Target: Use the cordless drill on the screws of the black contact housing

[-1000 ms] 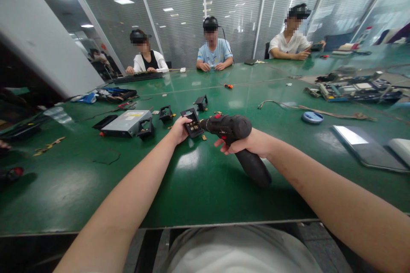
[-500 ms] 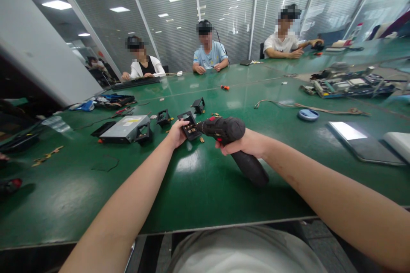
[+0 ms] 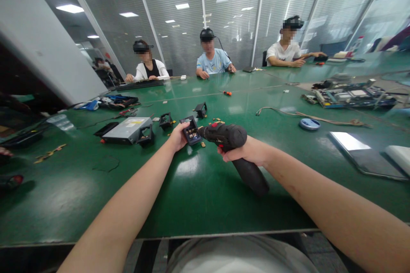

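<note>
My left hand (image 3: 180, 136) is closed on the edge of a black plastic socket housing (image 3: 192, 130) with small brass-coloured parts inside. My right hand (image 3: 246, 150) grips a black cordless drill (image 3: 229, 135) with red accents. Its front end points left and reaches the housing's right side; whether the bit touches is too small to tell. Close by on the green table lie small brass pieces (image 3: 203, 144) and similar black frames, one (image 3: 200, 110) behind the housing, one (image 3: 165, 120) to its left and another (image 3: 145, 135) beside a silver disc drive (image 3: 128, 130).
On the green table (image 3: 205, 204), a tablet (image 3: 365, 153), a round blue lid (image 3: 309, 124), a flat cable (image 3: 329, 120) and circuit boards (image 3: 352, 95) lie to the right. A clear plastic cup (image 3: 62, 123) lies left. Several co-workers sit across the table.
The view has tilted slightly upward, so everything sits a little lower. Both hands keep their holds on the housing and the drill. The middle co-worker's hands have moved apart.
</note>
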`<act>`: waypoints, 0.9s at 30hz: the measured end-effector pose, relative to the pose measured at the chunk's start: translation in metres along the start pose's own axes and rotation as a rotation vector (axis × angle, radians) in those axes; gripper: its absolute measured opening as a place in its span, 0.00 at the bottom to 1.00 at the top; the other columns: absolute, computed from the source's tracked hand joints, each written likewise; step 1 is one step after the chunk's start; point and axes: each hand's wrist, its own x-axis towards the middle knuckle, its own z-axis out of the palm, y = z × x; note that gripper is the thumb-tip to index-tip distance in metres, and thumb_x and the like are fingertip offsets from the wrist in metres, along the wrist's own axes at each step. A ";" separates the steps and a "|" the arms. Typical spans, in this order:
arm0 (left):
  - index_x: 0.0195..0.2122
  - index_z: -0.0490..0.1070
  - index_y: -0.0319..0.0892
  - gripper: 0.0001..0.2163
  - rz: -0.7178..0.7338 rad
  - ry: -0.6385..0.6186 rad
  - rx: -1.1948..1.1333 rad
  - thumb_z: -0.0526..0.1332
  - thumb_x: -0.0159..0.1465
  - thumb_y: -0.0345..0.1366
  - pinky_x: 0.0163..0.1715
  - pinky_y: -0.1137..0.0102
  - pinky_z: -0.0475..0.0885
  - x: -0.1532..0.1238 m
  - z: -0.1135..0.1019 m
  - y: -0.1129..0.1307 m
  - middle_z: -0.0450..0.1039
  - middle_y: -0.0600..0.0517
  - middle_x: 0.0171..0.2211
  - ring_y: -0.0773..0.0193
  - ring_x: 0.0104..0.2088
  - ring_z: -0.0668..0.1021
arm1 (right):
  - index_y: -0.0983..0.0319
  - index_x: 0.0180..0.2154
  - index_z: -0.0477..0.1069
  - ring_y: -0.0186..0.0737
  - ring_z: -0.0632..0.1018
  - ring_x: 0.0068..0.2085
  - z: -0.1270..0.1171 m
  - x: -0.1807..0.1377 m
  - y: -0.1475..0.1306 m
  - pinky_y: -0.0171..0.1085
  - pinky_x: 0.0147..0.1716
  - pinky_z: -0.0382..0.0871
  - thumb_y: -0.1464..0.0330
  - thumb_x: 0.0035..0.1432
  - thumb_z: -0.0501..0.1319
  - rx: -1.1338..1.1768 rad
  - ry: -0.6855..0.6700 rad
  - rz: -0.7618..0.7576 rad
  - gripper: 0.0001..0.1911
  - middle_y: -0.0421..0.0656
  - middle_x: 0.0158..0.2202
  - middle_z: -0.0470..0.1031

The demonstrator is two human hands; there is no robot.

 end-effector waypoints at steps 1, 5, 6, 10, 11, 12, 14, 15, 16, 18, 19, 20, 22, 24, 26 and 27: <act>0.44 0.76 0.41 0.11 -0.005 -0.005 -0.013 0.67 0.65 0.42 0.38 0.59 0.83 -0.001 0.001 0.001 0.82 0.49 0.32 0.53 0.32 0.86 | 0.62 0.41 0.76 0.40 0.74 0.34 0.000 0.000 0.000 0.39 0.37 0.67 0.75 0.37 0.74 0.004 0.006 0.004 0.24 0.38 0.32 0.77; 0.44 0.77 0.41 0.23 -0.008 -0.011 -0.041 0.57 0.72 0.58 0.43 0.54 0.82 -0.006 0.006 0.004 0.82 0.46 0.31 0.47 0.38 0.87 | 0.61 0.43 0.77 0.40 0.74 0.34 0.000 0.000 0.001 0.40 0.37 0.66 0.75 0.37 0.74 0.008 0.004 0.007 0.27 0.37 0.31 0.77; 0.43 0.77 0.41 0.25 -0.010 -0.008 -0.039 0.55 0.73 0.59 0.44 0.54 0.82 -0.007 0.007 0.005 0.82 0.46 0.31 0.47 0.38 0.87 | 0.61 0.42 0.77 0.40 0.74 0.34 -0.001 0.000 0.001 0.40 0.37 0.66 0.75 0.37 0.74 0.005 -0.003 0.004 0.26 0.37 0.31 0.77; 0.43 0.78 0.42 0.25 -0.038 0.008 -0.053 0.53 0.74 0.59 0.41 0.57 0.82 -0.009 0.009 0.007 0.81 0.47 0.29 0.49 0.35 0.87 | 0.62 0.37 0.76 0.40 0.74 0.35 -0.002 0.002 0.002 0.41 0.39 0.67 0.75 0.38 0.73 -0.015 -0.023 -0.015 0.19 0.38 0.31 0.77; 0.43 0.78 0.42 0.24 -0.047 0.013 -0.059 0.54 0.74 0.58 0.40 0.58 0.82 -0.009 0.009 0.008 0.81 0.48 0.28 0.50 0.34 0.87 | 0.62 0.36 0.76 0.39 0.74 0.34 -0.001 0.002 0.001 0.41 0.39 0.67 0.75 0.38 0.73 -0.024 -0.028 -0.015 0.18 0.38 0.31 0.76; 0.43 0.78 0.42 0.23 -0.053 0.015 -0.064 0.54 0.74 0.56 0.38 0.60 0.82 -0.009 0.009 0.008 0.80 0.48 0.27 0.51 0.33 0.86 | 0.62 0.36 0.76 0.39 0.74 0.34 -0.001 0.002 0.001 0.41 0.39 0.67 0.74 0.39 0.73 -0.031 -0.029 -0.015 0.18 0.38 0.31 0.76; 0.43 0.78 0.42 0.21 -0.056 0.019 -0.065 0.55 0.75 0.54 0.35 0.62 0.82 -0.009 0.010 0.009 0.79 0.49 0.26 0.52 0.30 0.85 | 0.62 0.39 0.76 0.39 0.74 0.34 0.000 0.002 0.000 0.40 0.39 0.67 0.74 0.38 0.73 -0.031 -0.022 -0.022 0.21 0.37 0.31 0.76; 0.43 0.78 0.42 0.21 -0.052 0.019 -0.059 0.55 0.75 0.54 0.33 0.62 0.81 -0.009 0.010 0.009 0.79 0.49 0.26 0.53 0.29 0.85 | 0.62 0.40 0.76 0.39 0.74 0.34 0.001 0.002 0.000 0.40 0.38 0.66 0.74 0.38 0.73 -0.031 -0.016 -0.027 0.22 0.37 0.31 0.76; 0.42 0.78 0.41 0.21 -0.049 0.018 -0.048 0.54 0.75 0.53 0.32 0.63 0.81 -0.009 0.010 0.010 0.79 0.49 0.26 0.54 0.27 0.84 | 0.62 0.41 0.75 0.39 0.73 0.35 0.001 0.003 -0.001 0.39 0.38 0.66 0.75 0.37 0.73 -0.029 -0.011 -0.033 0.24 0.37 0.31 0.76; 0.42 0.78 0.41 0.22 -0.045 0.016 -0.022 0.53 0.75 0.53 0.30 0.63 0.80 -0.008 0.009 0.010 0.80 0.48 0.26 0.55 0.25 0.83 | 0.61 0.40 0.75 0.39 0.73 0.35 0.002 0.003 -0.001 0.39 0.37 0.65 0.75 0.36 0.73 -0.030 -0.009 -0.035 0.24 0.37 0.31 0.76; 0.41 0.78 0.41 0.22 -0.044 0.013 -0.011 0.52 0.75 0.53 0.29 0.63 0.80 -0.008 0.009 0.010 0.80 0.48 0.27 0.55 0.24 0.83 | 0.61 0.38 0.74 0.39 0.73 0.35 0.002 0.003 -0.002 0.39 0.37 0.65 0.74 0.36 0.73 -0.036 -0.009 -0.029 0.22 0.37 0.31 0.75; 0.41 0.78 0.41 0.22 -0.044 0.011 -0.005 0.52 0.75 0.53 0.29 0.63 0.80 -0.008 0.009 0.010 0.80 0.48 0.27 0.55 0.24 0.82 | 0.61 0.36 0.74 0.39 0.73 0.35 0.002 0.003 -0.002 0.39 0.36 0.65 0.74 0.36 0.72 -0.043 -0.007 -0.021 0.21 0.37 0.32 0.75; 0.41 0.78 0.41 0.22 -0.046 0.011 0.001 0.52 0.75 0.52 0.29 0.63 0.79 -0.008 0.008 0.010 0.79 0.48 0.26 0.55 0.24 0.82 | 0.62 0.34 0.73 0.39 0.73 0.35 0.003 0.003 -0.001 0.39 0.36 0.65 0.73 0.36 0.72 -0.050 -0.004 -0.010 0.19 0.38 0.32 0.75; 0.41 0.78 0.41 0.22 -0.053 0.021 0.000 0.52 0.75 0.52 0.28 0.64 0.79 -0.008 0.008 0.011 0.79 0.49 0.25 0.55 0.23 0.82 | 0.62 0.34 0.73 0.39 0.73 0.35 0.003 0.002 -0.001 0.39 0.36 0.65 0.73 0.36 0.72 -0.052 0.002 -0.010 0.19 0.38 0.32 0.75; 0.41 0.78 0.41 0.21 -0.056 0.038 -0.012 0.53 0.75 0.52 0.28 0.64 0.79 -0.009 0.010 0.011 0.78 0.49 0.25 0.55 0.23 0.82 | 0.61 0.38 0.74 0.39 0.73 0.35 0.005 0.002 -0.001 0.39 0.37 0.65 0.74 0.36 0.72 -0.044 0.015 -0.014 0.22 0.37 0.32 0.75; 0.41 0.79 0.41 0.21 -0.056 0.047 -0.022 0.54 0.74 0.52 0.29 0.64 0.79 -0.010 0.010 0.011 0.79 0.49 0.25 0.55 0.23 0.82 | 0.61 0.39 0.74 0.39 0.73 0.35 0.006 0.002 -0.001 0.39 0.37 0.65 0.74 0.36 0.72 -0.041 0.022 -0.013 0.23 0.37 0.32 0.75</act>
